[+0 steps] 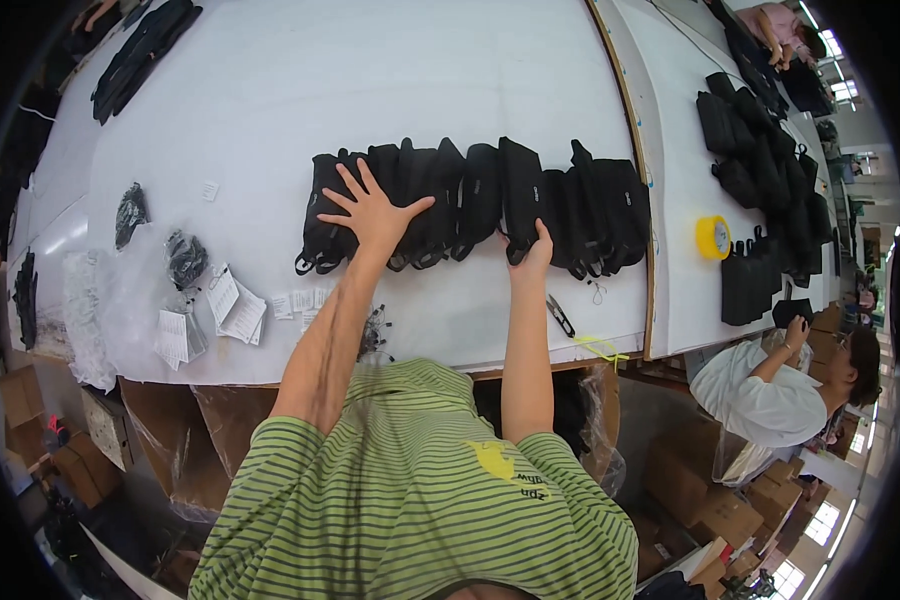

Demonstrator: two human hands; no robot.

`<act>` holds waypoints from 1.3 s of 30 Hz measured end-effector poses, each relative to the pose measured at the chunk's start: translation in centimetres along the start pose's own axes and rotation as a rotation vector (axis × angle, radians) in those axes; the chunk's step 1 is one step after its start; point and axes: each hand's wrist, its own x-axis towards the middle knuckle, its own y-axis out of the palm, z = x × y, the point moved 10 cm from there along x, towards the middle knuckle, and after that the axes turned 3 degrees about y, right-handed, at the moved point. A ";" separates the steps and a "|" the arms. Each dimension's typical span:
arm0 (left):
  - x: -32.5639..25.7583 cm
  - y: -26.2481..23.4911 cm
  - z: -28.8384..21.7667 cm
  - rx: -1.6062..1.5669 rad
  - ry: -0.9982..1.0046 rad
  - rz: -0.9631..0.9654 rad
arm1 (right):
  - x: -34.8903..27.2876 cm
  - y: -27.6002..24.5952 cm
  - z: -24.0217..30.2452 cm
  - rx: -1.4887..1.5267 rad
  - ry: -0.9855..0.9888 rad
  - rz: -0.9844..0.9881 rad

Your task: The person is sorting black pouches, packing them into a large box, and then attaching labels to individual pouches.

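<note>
A row of black fabric pouches point(427, 200) lies side by side across the white table, several with loops at their near ends. My left hand point(375, 215) rests on the pouches at the row's left part, its fingers spread wide. Toward the middle right, my right hand point(532, 252) grips the near end of one black pouch point(521, 185), thumb along its right edge. That pouch stands slightly proud of its neighbours. More black pouches point(620, 205) lie to the right of this hand; its other fingers are partly hidden beneath the pouch.
A cutter point(560, 316) and a yellow strap point(600, 348) lie near the table edge. White tags point(238, 308) and clear plastic bags point(120, 290) are at left. Across a wooden strip point(638, 140) sit a yellow tape roll point(713, 237), more pouches point(745, 285) and a co-worker point(760, 395).
</note>
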 end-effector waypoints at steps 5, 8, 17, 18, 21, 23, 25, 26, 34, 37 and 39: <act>0.0 -0.3 -0.6 -0.004 0.035 -0.020 | 1.5 -0.7 -6.8 0.087 0.429 0.097; 0.3 -0.7 0.4 -0.032 0.006 0.035 | 1.6 -0.1 -6.8 -0.406 0.384 0.190; 3.6 -6.2 12.8 -0.262 0.021 -0.164 | -0.1 4.8 1.7 -1.096 -0.363 0.114; 4.0 -4.2 14.2 -0.421 -0.045 0.019 | -1.0 6.3 1.3 -1.168 -0.380 0.185; 4.5 -1.9 15.8 -0.591 -0.108 0.183 | -1.9 8.3 0.5 -1.299 -0.521 0.292; 4.1 -1.0 13.9 -0.829 -0.075 0.300 | -1.1 7.2 -0.3 -1.252 -0.394 0.265; 3.9 -1.4 13.9 -0.845 -0.094 0.263 | -1.0 7.1 -0.4 -1.280 -0.410 0.247; 4.1 -1.5 14.2 -0.873 -0.082 0.233 | -0.7 7.0 -0.5 -1.297 -0.384 0.224; 4.2 -1.9 11.0 -0.610 -0.031 0.291 | 0.7 6.5 -0.8 -1.308 -0.384 0.117; 4.7 -0.7 11.6 -0.688 -0.025 0.395 | -2.6 9.9 -1.8 -1.431 -0.436 0.136; 4.5 -0.5 10.6 -0.766 -0.014 0.440 | -2.2 9.8 -1.8 -1.363 -0.416 0.160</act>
